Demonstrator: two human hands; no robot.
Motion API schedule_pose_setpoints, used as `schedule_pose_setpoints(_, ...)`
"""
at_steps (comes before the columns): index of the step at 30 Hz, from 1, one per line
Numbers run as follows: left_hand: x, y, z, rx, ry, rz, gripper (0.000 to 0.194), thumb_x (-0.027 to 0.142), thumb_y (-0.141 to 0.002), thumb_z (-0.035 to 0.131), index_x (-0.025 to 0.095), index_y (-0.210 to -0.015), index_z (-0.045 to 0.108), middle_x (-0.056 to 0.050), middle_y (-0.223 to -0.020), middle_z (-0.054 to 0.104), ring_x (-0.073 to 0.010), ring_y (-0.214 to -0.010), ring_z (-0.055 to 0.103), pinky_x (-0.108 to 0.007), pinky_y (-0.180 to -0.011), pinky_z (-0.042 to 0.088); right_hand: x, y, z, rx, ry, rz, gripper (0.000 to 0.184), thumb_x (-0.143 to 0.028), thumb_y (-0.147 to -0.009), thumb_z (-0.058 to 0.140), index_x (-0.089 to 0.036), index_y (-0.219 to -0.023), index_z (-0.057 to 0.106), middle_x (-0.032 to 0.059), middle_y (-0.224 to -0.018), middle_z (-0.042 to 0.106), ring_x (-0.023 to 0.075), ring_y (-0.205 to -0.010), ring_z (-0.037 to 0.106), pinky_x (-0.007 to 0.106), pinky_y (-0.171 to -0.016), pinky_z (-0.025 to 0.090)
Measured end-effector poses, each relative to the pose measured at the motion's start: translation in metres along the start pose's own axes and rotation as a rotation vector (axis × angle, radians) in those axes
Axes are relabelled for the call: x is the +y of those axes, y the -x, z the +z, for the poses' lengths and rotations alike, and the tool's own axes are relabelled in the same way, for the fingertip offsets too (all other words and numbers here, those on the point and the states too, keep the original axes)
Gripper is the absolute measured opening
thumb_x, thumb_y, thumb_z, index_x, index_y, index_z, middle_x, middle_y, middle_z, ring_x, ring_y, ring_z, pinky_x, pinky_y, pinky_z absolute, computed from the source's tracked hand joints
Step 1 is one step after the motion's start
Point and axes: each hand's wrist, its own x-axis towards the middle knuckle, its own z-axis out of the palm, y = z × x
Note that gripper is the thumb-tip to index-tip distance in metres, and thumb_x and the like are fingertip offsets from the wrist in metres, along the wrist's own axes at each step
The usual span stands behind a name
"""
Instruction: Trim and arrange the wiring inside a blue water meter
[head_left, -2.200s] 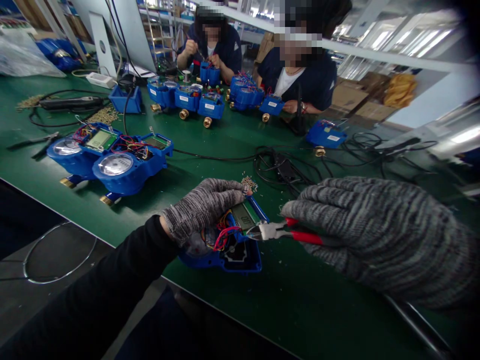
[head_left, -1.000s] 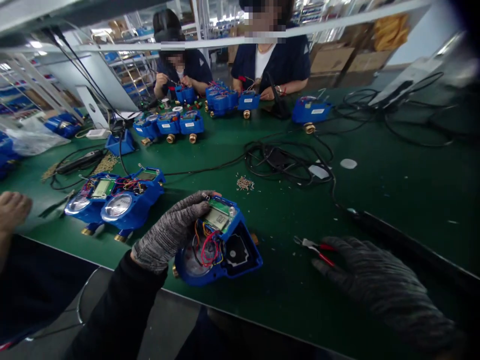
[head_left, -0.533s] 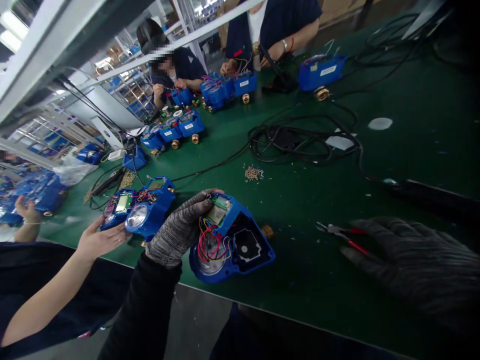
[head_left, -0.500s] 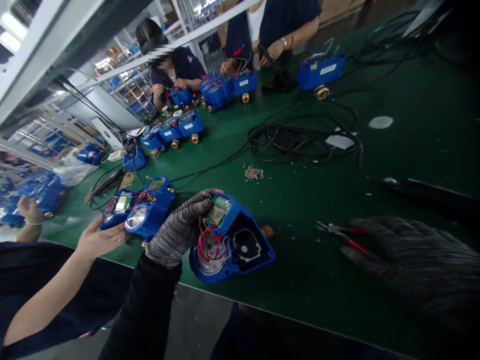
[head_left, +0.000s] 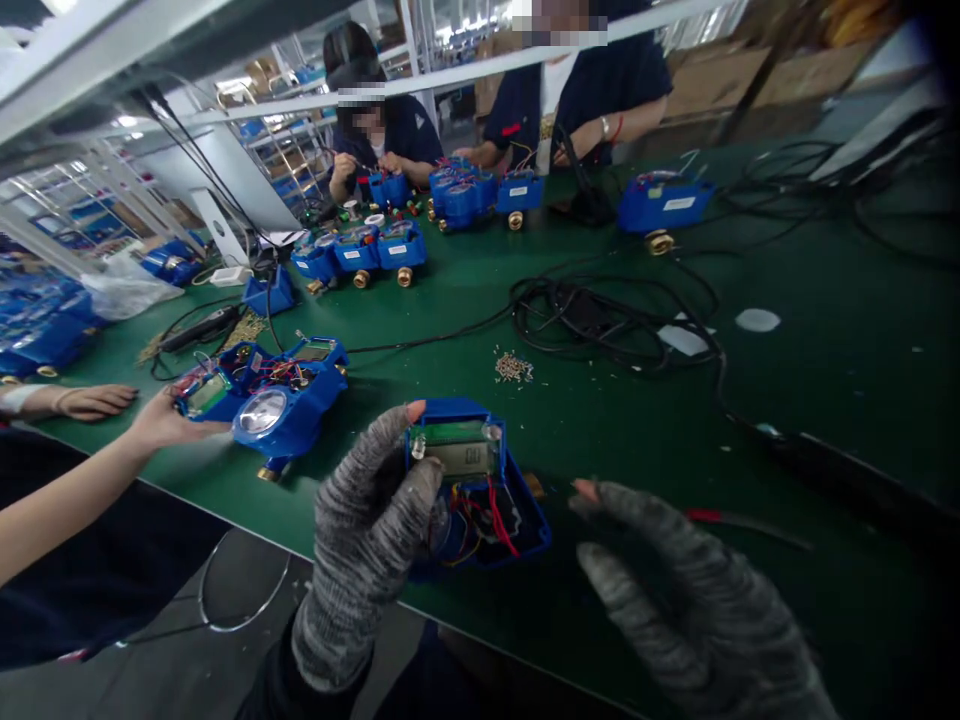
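My left hand (head_left: 375, 510), in a grey knit glove, grips the blue display unit (head_left: 457, 455) of a water meter, thumb across its front. Its LCD shows digits that look like 0.0. Red and yellow wires run from it down into the open blue meter body (head_left: 534, 525), which sits on the bench with a brass fitting on its right side. To the right, my gloved right hand (head_left: 675, 590) is held with thumb and fingers apart, nothing between them. Behind its fingers lies a tool with a red handle (head_left: 705, 516), mostly hidden.
A pile of small screws (head_left: 514, 367) and a coiled black cable (head_left: 577, 305) lie beyond on the green bench. A black corded tool (head_left: 847, 475) rests at right. A co-worker's hand (head_left: 161, 420) holds another meter at left. More meters (head_left: 360, 250) stand at the back.
My left hand has tilted the display unit so its screen faces me. The right hand has come away from the red-handled pliers and moved left toward the meter. The camera view has shifted slightly.
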Motion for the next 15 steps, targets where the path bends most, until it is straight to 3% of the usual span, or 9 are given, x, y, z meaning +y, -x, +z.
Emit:
schedule_pose_setpoints(4,-0.005,0.01,0.001,0.089,-0.093,0.07,0.045,0.029,-0.08,0.076,0.038,-0.123,0.065,0.005,-0.121,0.071,-0.0206,-0.106,0.065,-0.03,-0.094,0.053,-0.022,-0.009,0.019,-0.031,-0.043,-0.017,0.03,-0.035,-0.099,0.056,-0.022,-0.127,0.054,0.0073,-0.117,0.061,0.0298,-0.104,0.061,0.051,-0.084,0.057)
schedule_pose_setpoints(11,-0.008,0.012,0.003,0.137,0.051,0.034,0.043,0.027,-0.076,0.079,0.037,-0.117,0.069,0.005,-0.125,0.07,-0.0235,-0.116,0.063,-0.033,-0.103,0.051,-0.032,-0.019,0.037,-0.032,0.057,-0.01,0.043,-0.044,-0.094,0.064,-0.023,-0.129,0.051,0.0092,-0.114,0.06,0.0332,-0.1,0.06,0.055,-0.08,0.056)
schedule_pose_setpoints(15,-0.016,0.005,-0.004,0.06,0.064,-0.017,0.057,0.028,-0.077,0.078,0.035,-0.131,0.06,0.001,-0.132,0.065,-0.0252,-0.119,0.06,-0.037,-0.108,0.047,-0.038,-0.024,0.048,0.008,0.053,-0.005,0.027,-0.034,-0.102,0.055,-0.022,-0.125,0.054,0.0071,-0.115,0.061,0.0303,-0.102,0.06,0.053,-0.086,0.052)
